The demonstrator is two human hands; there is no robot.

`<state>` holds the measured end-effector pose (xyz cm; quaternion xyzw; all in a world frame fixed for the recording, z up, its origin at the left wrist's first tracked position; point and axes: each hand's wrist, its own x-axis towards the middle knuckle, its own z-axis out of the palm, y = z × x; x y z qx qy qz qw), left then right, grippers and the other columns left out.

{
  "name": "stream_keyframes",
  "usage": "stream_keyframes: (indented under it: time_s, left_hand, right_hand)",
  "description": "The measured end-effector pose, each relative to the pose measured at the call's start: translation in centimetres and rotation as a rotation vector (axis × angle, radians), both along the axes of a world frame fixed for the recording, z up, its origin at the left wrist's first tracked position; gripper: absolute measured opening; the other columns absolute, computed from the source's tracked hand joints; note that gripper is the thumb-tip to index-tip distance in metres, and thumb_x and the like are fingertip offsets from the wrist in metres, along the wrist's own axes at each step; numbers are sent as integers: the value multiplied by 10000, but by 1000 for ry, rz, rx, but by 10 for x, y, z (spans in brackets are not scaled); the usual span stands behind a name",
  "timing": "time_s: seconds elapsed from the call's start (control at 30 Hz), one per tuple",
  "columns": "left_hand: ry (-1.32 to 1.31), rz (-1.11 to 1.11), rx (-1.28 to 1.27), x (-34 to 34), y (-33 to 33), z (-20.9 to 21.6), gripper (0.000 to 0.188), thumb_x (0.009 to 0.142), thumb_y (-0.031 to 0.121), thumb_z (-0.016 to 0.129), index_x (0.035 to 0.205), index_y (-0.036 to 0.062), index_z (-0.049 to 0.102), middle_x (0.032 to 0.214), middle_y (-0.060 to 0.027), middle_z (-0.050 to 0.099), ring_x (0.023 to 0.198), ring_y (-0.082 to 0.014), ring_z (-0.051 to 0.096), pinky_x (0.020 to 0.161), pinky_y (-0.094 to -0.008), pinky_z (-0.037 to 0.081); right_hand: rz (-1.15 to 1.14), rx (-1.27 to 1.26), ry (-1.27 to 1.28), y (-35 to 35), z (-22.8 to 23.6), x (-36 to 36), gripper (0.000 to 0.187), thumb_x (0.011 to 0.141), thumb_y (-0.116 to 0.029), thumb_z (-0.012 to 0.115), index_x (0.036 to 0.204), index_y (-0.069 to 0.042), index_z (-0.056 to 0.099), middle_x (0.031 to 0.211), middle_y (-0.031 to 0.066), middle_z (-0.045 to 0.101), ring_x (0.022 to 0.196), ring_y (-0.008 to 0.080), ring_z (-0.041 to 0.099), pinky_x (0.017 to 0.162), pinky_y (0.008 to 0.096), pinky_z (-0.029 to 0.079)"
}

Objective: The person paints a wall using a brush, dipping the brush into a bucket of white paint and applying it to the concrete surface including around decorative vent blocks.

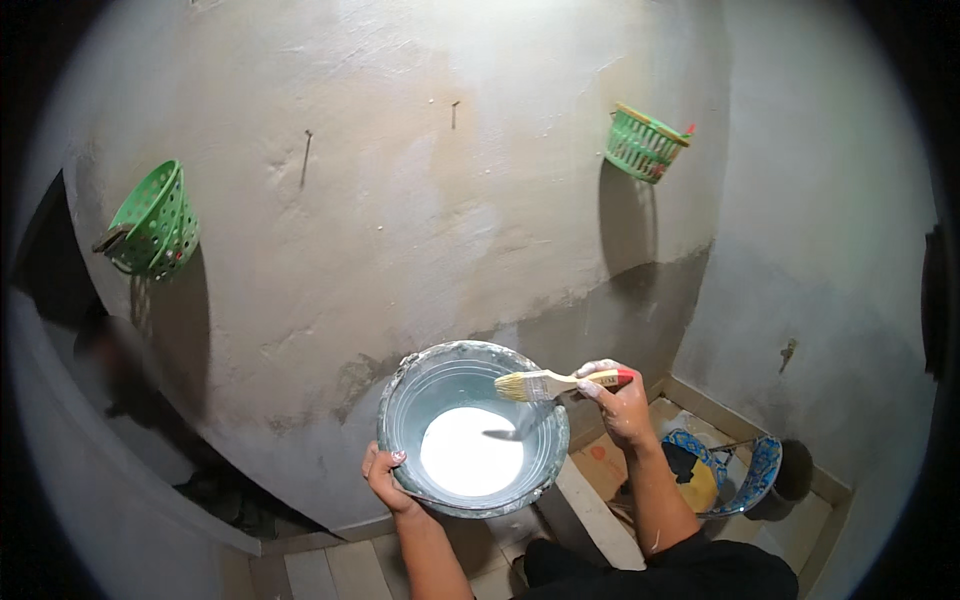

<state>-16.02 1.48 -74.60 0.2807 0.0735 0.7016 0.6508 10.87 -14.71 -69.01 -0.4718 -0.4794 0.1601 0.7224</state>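
A grey bucket [400, 425] with a paint-smeared rim hangs in front of me, white paint [470, 452] pooled at its bottom. My left hand [384, 476] grips the bucket's rim at its near left side, thumb on the outside edge. In my right hand [622, 402] is a paintbrush [550, 385] with a pale wooden handle, a red end and a metal band. Its light bristles point left over the bucket's right part, above the paint, and cast a shadow onto it. White smears mark the fingers of my right hand.
Ahead stands a stained plaster wall [380, 230] with two nails. Green baskets hang on it, one at left [157, 225], one at right [645, 145]. A small tap [788, 355] juts from the right wall. Blue-patterned items [755, 475] and cardboard [600, 465] lie on the tiled floor.
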Motion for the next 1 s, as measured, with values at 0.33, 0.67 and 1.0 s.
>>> stream_keyframes:
  time_s: [0.33,0.67,1.0]
  left_hand:
    - [168,154,66,12,-19,39,74,679,15,534,637,63,496,674,-74,617,577,-148,553,584,-260,478]
    - [276,315,104,43,-25,66,98,776,113,533,833,34,534,858,-112,647,761,-232,655,741,-342,568]
    - [81,357,15,61,-1,141,155,754,82,551,655,97,432,718,14,433,692,-132,470,703,-273,420]
  right_hand:
    - [245,198,452,36,-20,40,99,905,5,682,988,-9,630,960,115,677,818,218,705,741,313,579]
    - [173,357,194,74,79,131,72,905,-26,690,963,-16,647,900,31,640,841,122,593,789,288,493]
    - [-71,385,-321,165,220,154,163,934,-58,719,1082,-2,759,928,15,710,822,75,607,718,225,481]
